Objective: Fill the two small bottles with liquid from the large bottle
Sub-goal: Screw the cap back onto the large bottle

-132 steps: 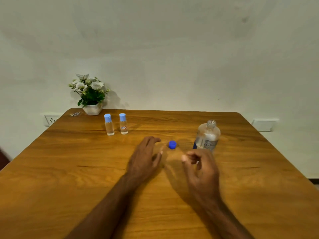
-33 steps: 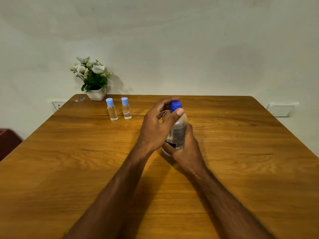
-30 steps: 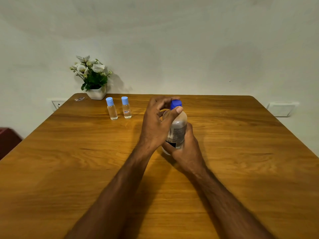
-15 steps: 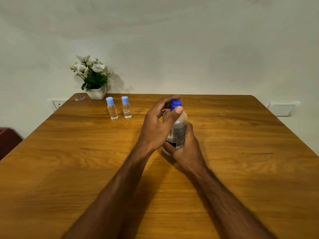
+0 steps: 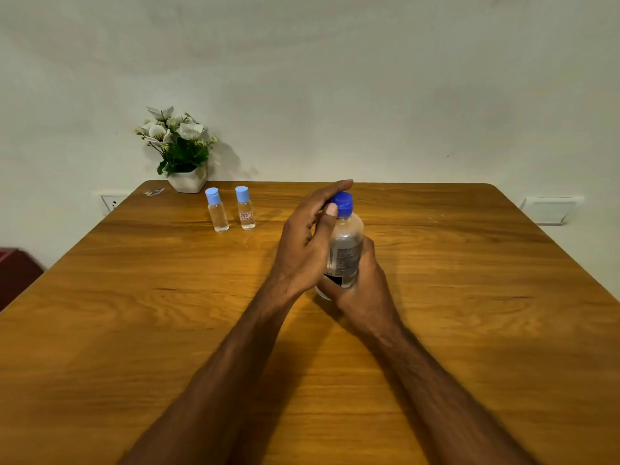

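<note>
From my remote seat, much of the large bottle [image 5: 345, 250] was hidden. My right hand [image 5: 364, 290] was wrapped around its lower half, fingers curled behind it and thumb across the front, so I could not see its base or tell whether it touched the table [image 5: 469, 297]. My left hand [image 5: 303, 250] covered the bottle's left side; its thumb and fingers were pinched on the dark blue cap [image 5: 343, 200], which sat on the bottle's neck, and the forefinger arched over the cap's far side. How tightly the cap was seated I could not tell. The bottle stood roughly upright near the middle of the table, its clear shoulder showing above my hands.

The bottle's label showed rows of small dark print and a black patch at the bottom, all too fine to read. Farther back and to the left stood the two small bottles, the left small bottle [image 5: 217, 211] and the right small bottle [image 5: 245, 209], just beside each other, both upright with light blue caps on. The right one carried a small red and blue label whose writing I could not make out; how full either was I could not judge.

A white pot of flowers [image 5: 183, 152] sat at the table's far left corner.
</note>
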